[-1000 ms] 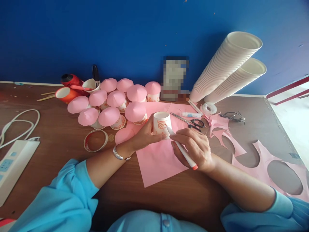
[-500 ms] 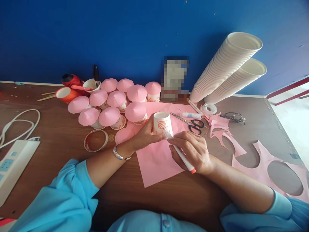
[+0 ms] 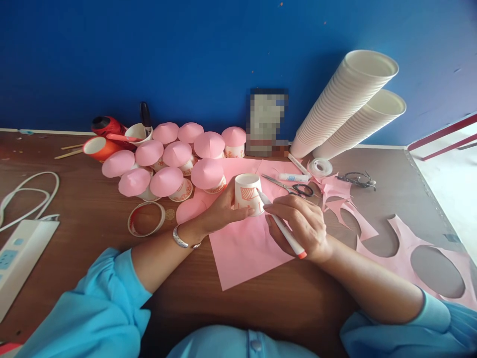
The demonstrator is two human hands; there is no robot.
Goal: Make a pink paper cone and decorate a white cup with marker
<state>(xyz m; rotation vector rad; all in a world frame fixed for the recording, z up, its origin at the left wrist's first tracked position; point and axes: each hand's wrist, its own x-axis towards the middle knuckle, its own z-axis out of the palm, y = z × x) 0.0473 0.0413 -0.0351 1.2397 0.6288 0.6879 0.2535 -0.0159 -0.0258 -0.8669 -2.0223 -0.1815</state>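
Observation:
My left hand (image 3: pixel 225 211) is closed around the left side of a white paper cup (image 3: pixel 247 204), which bears a striped drawing in orange-red lines. In my right hand (image 3: pixel 300 221) is a white marker (image 3: pixel 285 231) with a red end, held like a pen. Its tip meets the cup's side at the right edge of the drawing. Beneath both hands lies a sheet of pink paper (image 3: pixel 238 263). Just behind the right hand are scissors (image 3: pixel 294 188) with black handles and a white glue tube (image 3: pixel 293 177).
Several cups topped with pink paper cones (image 3: pixel 175 154) stand at the left back. Two tall stacks of paper cups (image 3: pixel 335 94) lean by the blue wall. Pink paper scraps (image 3: pixel 402 253) lie at right. A tape ring (image 3: pixel 146 233) and power strip (image 3: pixel 24 256) are at left.
The marker in my right hand has moved up and to the right, from the drawing's lower edge to its right edge. My left hand keeps its hold on the cup.

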